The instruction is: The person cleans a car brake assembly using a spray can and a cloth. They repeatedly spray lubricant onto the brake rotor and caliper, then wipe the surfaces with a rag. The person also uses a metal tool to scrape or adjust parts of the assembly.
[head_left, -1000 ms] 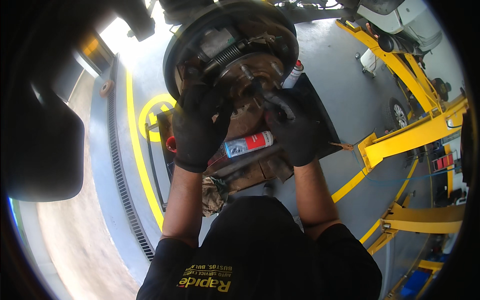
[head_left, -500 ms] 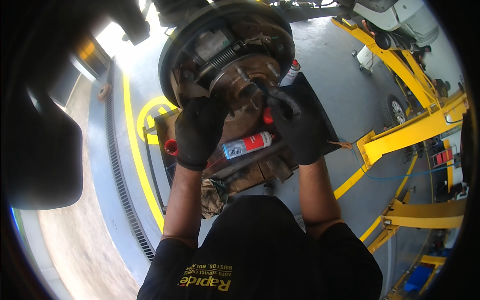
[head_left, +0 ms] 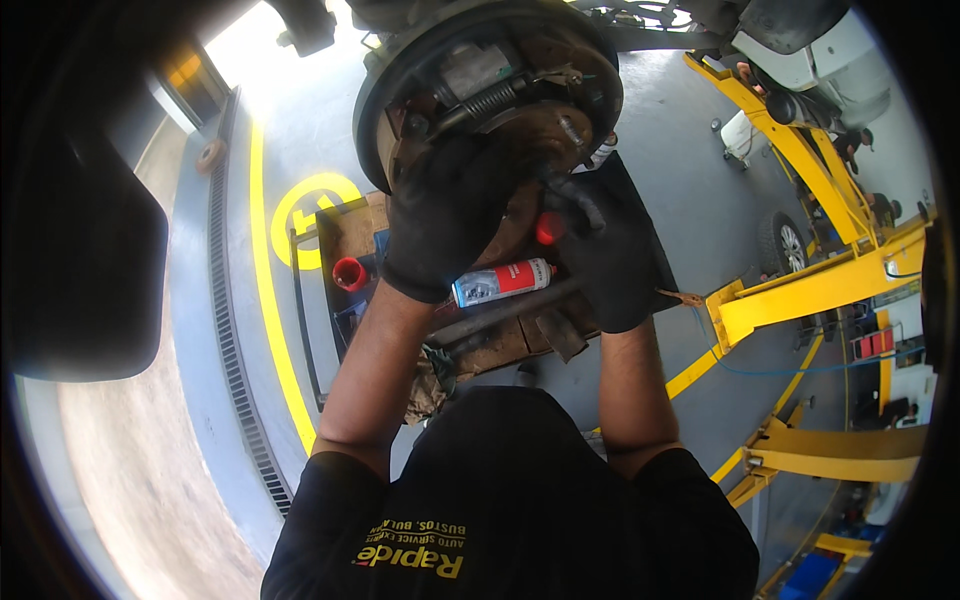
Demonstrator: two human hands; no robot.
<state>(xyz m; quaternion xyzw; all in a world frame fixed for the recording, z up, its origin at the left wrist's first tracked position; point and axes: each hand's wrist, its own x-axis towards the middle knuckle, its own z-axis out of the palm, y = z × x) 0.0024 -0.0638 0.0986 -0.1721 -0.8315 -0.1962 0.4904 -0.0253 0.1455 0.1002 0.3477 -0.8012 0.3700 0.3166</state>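
Observation:
In front of me is an exposed drum brake with a round dark backing plate [head_left: 372, 130], a coil spring [head_left: 488, 103] and a rusty wheel hub [head_left: 545, 125] with studs. My left hand [head_left: 447, 215], in a black glove, reaches across the lower left of the hub; its fingertips are lost in shadow. My right hand [head_left: 607, 245], also gloved, is at the hub's lower right with fingers curled inward. What they hold, if anything, is too dark to make out. Below the hub, between my wrists, lies a spray can [head_left: 503, 283] with a red and white label.
A tool tray [head_left: 345, 222] under the brake carries a red cup-shaped piece [head_left: 349, 273], a round red piece [head_left: 550, 228] and a crumpled rag [head_left: 430, 385]. Yellow lift arms [head_left: 780, 300] and a loose wheel [head_left: 785, 245] stand right. A floor drain [head_left: 222, 270] runs left.
My left hand has moved right and up, over the hub's face. My right hand stays close to the same spot at the hub. The whole view has shifted slightly.

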